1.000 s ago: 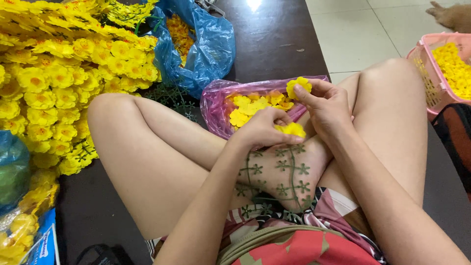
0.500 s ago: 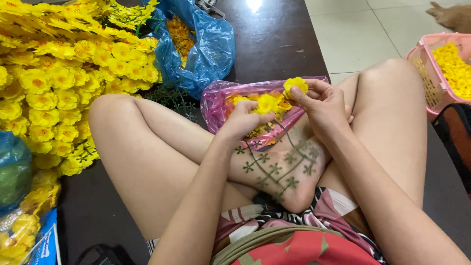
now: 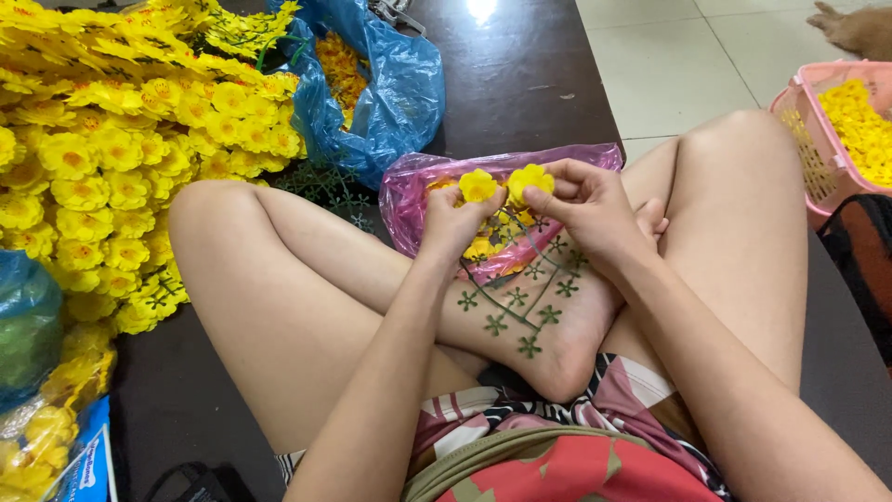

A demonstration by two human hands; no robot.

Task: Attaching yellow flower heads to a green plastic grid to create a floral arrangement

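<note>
The person is sitting cross-legged on a dark floor. The left hand [image 3: 452,223] is pinching one small yellow flower head [image 3: 478,185] in a tight grip between thumb and finger. The right hand [image 3: 595,209] is pinching a second yellow flower head [image 3: 530,178] the same way. The two flowers are being held up side by side, almost touching, right over the pink bag.

A green plastic stem frame [image 3: 520,297] with little star tips is lying across the person's foot and reaching up toward the hands. It is resting there so both hands are staying free for the flowers, and the star tips are pointing up where the flower heads can reach them.

The pink plastic bag [image 3: 413,191] is sitting open just in front of the legs, with more loose yellow flowers inside, close enough for either hand.

At the far left edge of the floor a big heap of finished yellow flower sprays [image 3: 102,139] is piling up. Beside it a blue plastic bag [image 3: 400,93] is lying open with orange-yellow flowers in it. A pink basket [image 3: 808,149] of yellow flowers is standing at the right edge, well apart from the hands.
</note>
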